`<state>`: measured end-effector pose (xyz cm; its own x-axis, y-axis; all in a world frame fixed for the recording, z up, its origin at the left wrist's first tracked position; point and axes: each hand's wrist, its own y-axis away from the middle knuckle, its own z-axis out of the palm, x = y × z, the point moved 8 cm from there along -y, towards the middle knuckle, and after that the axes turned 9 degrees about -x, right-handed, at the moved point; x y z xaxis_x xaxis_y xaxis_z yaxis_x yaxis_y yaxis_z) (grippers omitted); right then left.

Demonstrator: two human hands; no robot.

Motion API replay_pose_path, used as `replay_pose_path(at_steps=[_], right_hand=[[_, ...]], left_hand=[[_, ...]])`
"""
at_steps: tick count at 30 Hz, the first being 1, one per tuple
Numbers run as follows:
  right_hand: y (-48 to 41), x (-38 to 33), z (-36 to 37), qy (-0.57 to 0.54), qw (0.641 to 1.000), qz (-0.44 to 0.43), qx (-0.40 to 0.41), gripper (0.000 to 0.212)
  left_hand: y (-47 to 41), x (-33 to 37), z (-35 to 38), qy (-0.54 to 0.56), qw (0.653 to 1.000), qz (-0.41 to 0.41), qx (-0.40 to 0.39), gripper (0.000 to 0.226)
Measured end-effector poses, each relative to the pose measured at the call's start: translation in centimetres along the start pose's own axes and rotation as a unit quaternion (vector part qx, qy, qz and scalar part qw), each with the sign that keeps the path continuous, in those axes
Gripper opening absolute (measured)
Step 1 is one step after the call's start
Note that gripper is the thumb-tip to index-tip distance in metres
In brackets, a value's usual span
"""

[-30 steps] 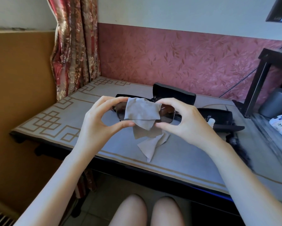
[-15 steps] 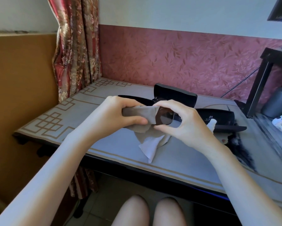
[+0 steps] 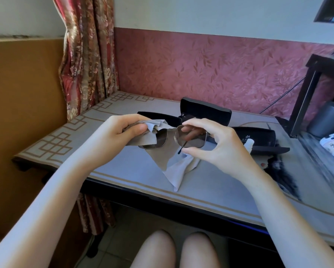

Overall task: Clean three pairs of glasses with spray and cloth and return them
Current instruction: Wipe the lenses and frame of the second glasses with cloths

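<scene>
- The glasses (image 3: 193, 140) are held up over the table (image 3: 123, 171), centre of frame, both tinted lenses now showing. Half a second ago the left one was wrapped.
- The left hand (image 3: 121, 130) has slid leftward, fingers curled tight on a bunched wad of the cloth (image 3: 162, 155) at the lens's outer edge. The rest of the cloth hangs down to a point.
- The right hand (image 3: 216, 144) hasn't shifted: thumb below and fingertips above pinch the right lens rim.
- Behind them, an open black case (image 3: 206, 112) stands where it was, with a second case (image 3: 259, 136) at right and the white spray bottle (image 3: 248, 145) peeking out beside the right hand.
</scene>
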<state>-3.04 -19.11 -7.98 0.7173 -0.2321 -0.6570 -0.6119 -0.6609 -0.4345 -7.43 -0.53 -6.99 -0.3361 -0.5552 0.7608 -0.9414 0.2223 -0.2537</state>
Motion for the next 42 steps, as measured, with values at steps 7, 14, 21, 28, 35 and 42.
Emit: replay_pose_path(at_steps=[7, 14, 21, 28, 35, 42], right_hand=[[0.2, -0.1, -0.2, 0.005, 1.0, 0.004, 0.002, 0.046], [0.1, -0.3, -0.1, 0.004, 1.0, 0.002, -0.006, 0.047], [0.3, -0.4, -0.1, 0.012, 1.0, 0.007, -0.007, 0.045], [0.6, 0.0, -0.2, 0.0, 1.0, 0.016, 0.0, 0.047], [0.9, 0.7, -0.6, -0.001, 1.0, 0.025, 0.013, 0.047], [1.1, 0.9, -0.8, -0.013, 0.999, 0.038, 0.015, 0.047]], left_hand=[[-0.7, 0.0, 0.7, -0.011, 0.998, -0.039, -0.04, 0.035], [-1.7, 0.1, 1.8, -0.049, 0.997, -0.039, -0.039, 0.025], [-1.7, 0.9, 1.6, -0.068, 0.997, -0.008, 0.027, 0.045], [-1.7, 1.0, 1.6, -0.066, 0.997, -0.017, 0.028, 0.036], [-1.2, -0.4, 0.4, -0.033, 0.998, -0.028, 0.051, 0.026], [-0.8, -0.7, 0.6, 0.041, 0.999, -0.026, 0.016, 0.013]])
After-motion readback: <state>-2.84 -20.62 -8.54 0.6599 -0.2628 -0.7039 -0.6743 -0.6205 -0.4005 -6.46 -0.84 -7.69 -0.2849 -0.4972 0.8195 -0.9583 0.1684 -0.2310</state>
